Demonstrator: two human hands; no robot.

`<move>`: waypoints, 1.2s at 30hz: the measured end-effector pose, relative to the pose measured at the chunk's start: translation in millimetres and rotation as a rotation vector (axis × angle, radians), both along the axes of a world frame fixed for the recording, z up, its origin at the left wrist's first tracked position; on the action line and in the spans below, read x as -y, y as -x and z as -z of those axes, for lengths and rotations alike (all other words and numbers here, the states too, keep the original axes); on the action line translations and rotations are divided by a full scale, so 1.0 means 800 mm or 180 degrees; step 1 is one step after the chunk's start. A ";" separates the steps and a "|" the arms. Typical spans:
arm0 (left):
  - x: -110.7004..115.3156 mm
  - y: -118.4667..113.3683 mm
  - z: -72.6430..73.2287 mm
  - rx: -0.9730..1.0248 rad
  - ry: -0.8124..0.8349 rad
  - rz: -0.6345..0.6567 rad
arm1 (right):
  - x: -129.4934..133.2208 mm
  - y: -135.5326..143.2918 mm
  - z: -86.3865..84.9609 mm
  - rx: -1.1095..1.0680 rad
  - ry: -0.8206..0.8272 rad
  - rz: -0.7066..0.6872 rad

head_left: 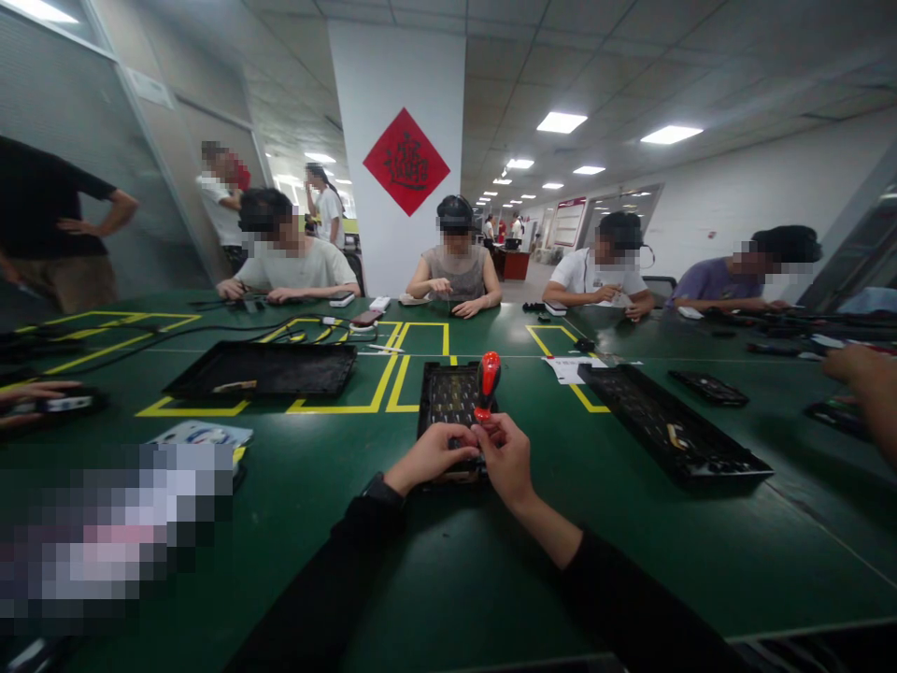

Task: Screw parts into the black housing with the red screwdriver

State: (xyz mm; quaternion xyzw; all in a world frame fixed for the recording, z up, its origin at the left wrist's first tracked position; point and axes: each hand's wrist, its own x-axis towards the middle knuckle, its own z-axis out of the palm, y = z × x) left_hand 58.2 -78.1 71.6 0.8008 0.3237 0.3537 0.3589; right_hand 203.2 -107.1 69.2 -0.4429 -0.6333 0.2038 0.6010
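Note:
A screwdriver (489,383) with a red and black handle stands nearly upright over a black, grid-patterned case (448,393) on the table in front of me. My right hand (505,458) is closed at the screwdriver's lower end, its thumb and index finger pinched below the handle. The shaft and tip are hidden behind my fingers. My left hand (440,455) meets it from the left, fingers pinched together over the near part of the case. Whatever small thing may be between my left fingertips is too hidden to make out.
Black trays (263,369) lie left and, as a long one (673,425), right on the green table (434,579). Cables (189,341) and a paper sheet (561,370) lie further back. Several people sit opposite; other people's hands (35,397) reach in at both sides.

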 end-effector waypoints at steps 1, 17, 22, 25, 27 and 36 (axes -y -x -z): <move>0.000 0.000 0.000 -0.0001 0.0011 0.0006 | 0.000 0.000 0.000 0.0015 -0.0010 -0.0006; 0.000 -0.001 -0.001 0.0183 0.0353 0.0259 | 0.004 0.000 -0.004 0.0199 -0.0116 -0.0141; 0.000 -0.002 0.000 0.0206 0.0350 0.0244 | 0.004 0.000 -0.004 0.0244 -0.0072 -0.0100; -0.002 -0.003 0.004 0.0176 0.0296 0.0151 | 0.004 0.001 -0.005 0.0270 -0.0105 -0.0113; -0.003 -0.003 0.006 0.0167 0.0254 0.0078 | 0.004 0.001 -0.005 0.0289 -0.0178 -0.0115; -0.004 0.000 0.004 0.0029 -0.0064 0.0018 | 0.001 -0.001 -0.002 0.0290 -0.0260 0.0014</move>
